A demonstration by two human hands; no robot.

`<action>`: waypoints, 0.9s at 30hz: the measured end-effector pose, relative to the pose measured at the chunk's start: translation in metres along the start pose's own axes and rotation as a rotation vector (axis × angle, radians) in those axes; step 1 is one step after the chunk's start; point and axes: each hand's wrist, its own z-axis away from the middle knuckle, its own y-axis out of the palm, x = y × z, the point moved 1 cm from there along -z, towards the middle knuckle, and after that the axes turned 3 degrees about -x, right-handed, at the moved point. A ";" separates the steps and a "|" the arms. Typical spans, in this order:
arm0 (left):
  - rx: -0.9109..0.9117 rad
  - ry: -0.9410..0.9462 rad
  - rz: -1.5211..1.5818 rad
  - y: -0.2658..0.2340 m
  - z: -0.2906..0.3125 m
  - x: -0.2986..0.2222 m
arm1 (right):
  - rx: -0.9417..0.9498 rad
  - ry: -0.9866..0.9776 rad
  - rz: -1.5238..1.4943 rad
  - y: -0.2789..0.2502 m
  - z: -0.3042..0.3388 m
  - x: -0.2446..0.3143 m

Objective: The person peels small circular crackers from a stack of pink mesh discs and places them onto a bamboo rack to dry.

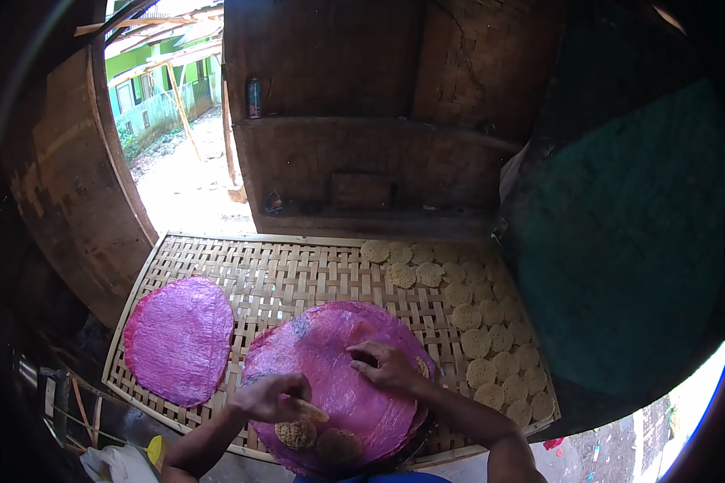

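A stack of round pink plastic sheets lies in front of me. Flat, grainy tan discs, among them a lit one and a shaded one, rest on its near edge. My left hand is closed above them, pinching a thin tan disc seen nearly edge-on. Over the middle of the stack is my right hand, its fingers bent and a gap showing between thumb and fingers. I see nothing in it. Another disc sits by the right wrist, partly hidden by the arm.
Under the stack is a woven bamboo rack. Rows of tan discs cover its right side. A separate pink sheet lies at the left. A wooden wall with a ledge stands behind, beside a bright doorway. Green cloth hangs right.
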 end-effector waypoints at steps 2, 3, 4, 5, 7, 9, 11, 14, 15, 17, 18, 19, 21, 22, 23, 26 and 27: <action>-0.110 0.089 0.563 -0.010 0.003 0.005 | 0.008 -0.002 -0.001 0.002 -0.003 0.002; -0.206 0.120 0.523 -0.018 0.000 0.007 | 0.014 -0.001 0.002 0.003 -0.004 0.003; -0.312 0.152 0.479 -0.027 -0.001 0.007 | 0.022 -0.013 -0.003 0.004 -0.007 0.005; -0.443 0.104 0.228 -0.029 -0.006 0.005 | 0.091 0.186 -0.260 0.003 -0.007 0.005; -0.685 0.118 -0.251 -0.019 -0.036 -0.022 | 0.156 0.393 -0.506 -0.005 -0.011 0.010; -0.690 0.223 -0.466 -0.003 -0.059 -0.015 | 0.131 0.507 -0.996 -0.014 -0.022 0.034; -0.416 0.342 -0.554 0.015 -0.075 -0.016 | 0.000 0.487 -1.087 -0.006 -0.035 0.014; -0.380 0.271 -0.599 0.019 -0.073 -0.013 | -0.196 0.464 -1.165 -0.015 -0.056 -0.009; -0.407 0.211 -0.599 0.015 -0.069 -0.008 | -0.274 0.522 -1.104 -0.021 -0.064 -0.018; -0.504 0.083 -0.713 0.006 -0.053 0.011 | -0.392 0.551 -0.974 -0.027 -0.085 -0.044; -0.587 -0.035 -0.821 0.002 -0.046 0.024 | -0.445 0.519 -0.902 -0.031 -0.096 -0.063; -0.622 -0.069 -0.854 -0.002 -0.039 0.041 | -0.440 0.515 -0.905 -0.032 -0.109 -0.087; -0.617 -0.167 -0.841 -0.004 -0.034 0.049 | -0.489 0.546 -0.471 -0.037 -0.133 -0.133; -0.620 -0.275 -0.825 -0.006 -0.029 0.052 | -0.484 0.537 -0.474 -0.035 -0.144 -0.135; -0.600 -0.336 -0.829 -0.006 -0.026 0.055 | -0.463 0.510 -0.410 -0.033 -0.153 -0.137; -0.630 -0.332 -0.771 -0.005 -0.026 0.061 | -0.425 0.481 -0.163 -0.031 -0.172 -0.155; -0.632 -0.325 -0.769 -0.005 -0.031 0.062 | -0.407 0.482 0.020 -0.036 -0.174 -0.163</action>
